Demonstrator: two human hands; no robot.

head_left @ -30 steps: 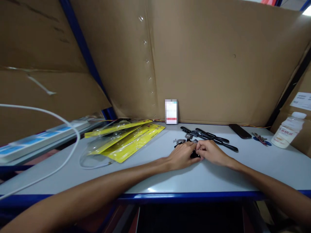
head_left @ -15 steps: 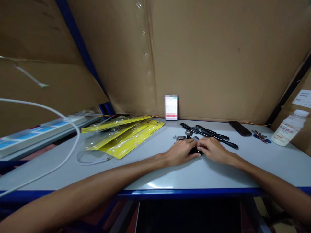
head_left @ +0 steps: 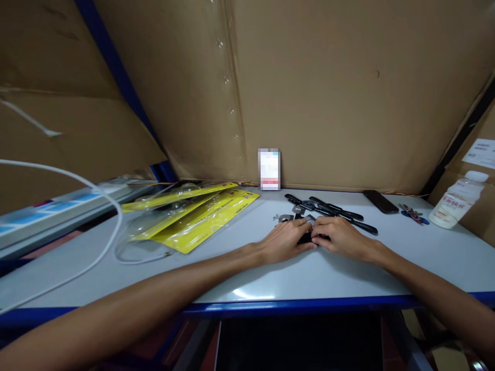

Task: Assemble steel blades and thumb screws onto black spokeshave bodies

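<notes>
My left hand [head_left: 284, 240] and my right hand [head_left: 343, 237] meet over the table, fingers curled around a black spokeshave [head_left: 304, 238]. Most of this tool is covered by the fingers, and its exact position is hard to make out. The right thumb and fingertips press at its middle, close to the left thumb. Just beyond the hands lie more black spokeshaves [head_left: 332, 211] with long handles, crossing one another. Small grey metal plates [head_left: 286, 218] and fittings lie beside them, near the left fingertips.
Yellow-backed clear blister packs [head_left: 209, 221] lie left on the grey table [head_left: 247, 278]. A lit phone [head_left: 269, 170] leans on the cardboard wall. A dark phone [head_left: 381, 201], keys [head_left: 413, 214] and a white bottle [head_left: 458, 201] stand right. A white cable [head_left: 112, 206] loops at left.
The camera view has shifted slightly. Both hands stay on the black spokeshave; the right fingers have moved a little, showing more of it beneath them.
</notes>
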